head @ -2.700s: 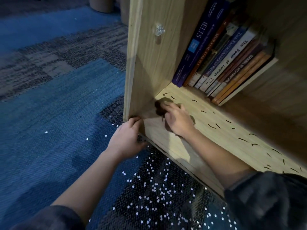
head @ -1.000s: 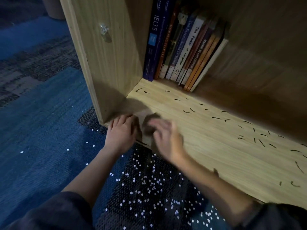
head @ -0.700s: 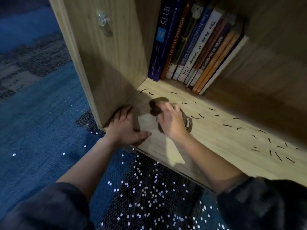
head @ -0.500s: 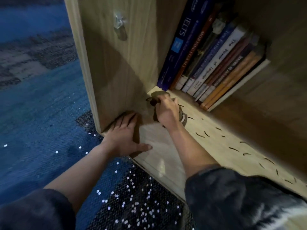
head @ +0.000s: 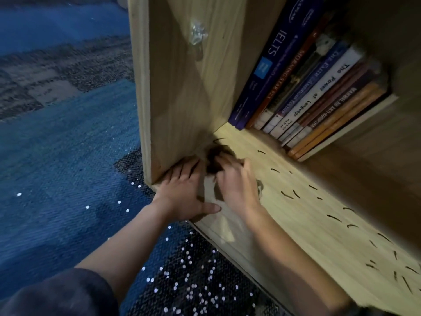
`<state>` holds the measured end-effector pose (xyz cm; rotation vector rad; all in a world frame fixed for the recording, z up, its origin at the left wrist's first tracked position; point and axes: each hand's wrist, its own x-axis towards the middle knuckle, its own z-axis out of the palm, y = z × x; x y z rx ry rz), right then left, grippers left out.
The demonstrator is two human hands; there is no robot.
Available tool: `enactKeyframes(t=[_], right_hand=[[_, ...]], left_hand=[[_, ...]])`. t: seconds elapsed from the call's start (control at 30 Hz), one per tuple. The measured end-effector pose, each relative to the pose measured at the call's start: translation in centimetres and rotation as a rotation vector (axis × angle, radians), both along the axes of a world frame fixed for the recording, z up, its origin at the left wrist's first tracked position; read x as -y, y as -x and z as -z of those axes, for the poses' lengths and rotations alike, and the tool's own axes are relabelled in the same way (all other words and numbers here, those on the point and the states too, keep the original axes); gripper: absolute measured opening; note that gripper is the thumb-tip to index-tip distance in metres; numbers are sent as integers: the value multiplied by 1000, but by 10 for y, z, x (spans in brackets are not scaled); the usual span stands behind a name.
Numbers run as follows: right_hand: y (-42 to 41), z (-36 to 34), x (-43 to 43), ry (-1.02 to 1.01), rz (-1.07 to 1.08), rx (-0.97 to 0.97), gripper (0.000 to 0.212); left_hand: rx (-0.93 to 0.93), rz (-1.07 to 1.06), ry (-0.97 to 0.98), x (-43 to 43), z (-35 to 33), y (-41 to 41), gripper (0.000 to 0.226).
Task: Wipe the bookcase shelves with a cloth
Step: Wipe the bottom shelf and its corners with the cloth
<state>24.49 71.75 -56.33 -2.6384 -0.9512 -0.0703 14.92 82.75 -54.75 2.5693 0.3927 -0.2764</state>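
Note:
A light wooden bookcase shelf (head: 303, 215) runs from the lower right to the left side panel (head: 182, 92). My right hand (head: 237, 185) presses a dark brown cloth (head: 215, 159) onto the shelf near the front left corner; most of the cloth is hidden under the fingers. My left hand (head: 182, 192) lies flat with spread fingers on the shelf's front corner, against the base of the side panel and close beside the cloth. Several thin dark slivers (head: 289, 195) are scattered over the shelf to the right.
A row of leaning books (head: 312, 87) stands at the back of the shelf. A clear knob (head: 197, 35) sticks out of the side panel. Blue and grey carpet (head: 63, 156) with small white specks (head: 193, 286) lies in front of the bookcase.
My right hand has pulled the cloth from the back corner near the books forward toward the front edge, beside my left hand. My left hand has stayed on the front corner.

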Motion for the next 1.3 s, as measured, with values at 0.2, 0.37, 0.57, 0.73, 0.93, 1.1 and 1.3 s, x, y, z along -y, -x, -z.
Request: enactKeyframes(t=[0.2, 0.37, 0.57, 0.73, 0.93, 1.1, 1.3], right_hand=[[-63, -12, -40, 57, 204, -76, 42], [-21, 4, -14, 239, -221, 167, 39], [-57, -10, -32, 204, 97, 2, 49], [-33, -10, -11, 164, -103, 25, 47], [-48, -18, -40, 281, 55, -85, 49], [22, -45, -35, -442, 103, -890, 51], [58, -58, 46, -714, 233, -657, 42]], left_hand=[[10, -20, 29, 2, 0, 0, 112], [23, -11, 20, 0, 1, 0, 111], [9, -19, 24, 1, -1, 2, 112], [22, -31, 29, -1, 4, 0, 112], [35, -37, 134, -5, -5, -2, 115], [420, -573, 697, -4, -12, 23, 28], [398, -530, 240, 21, -18, 30, 38]])
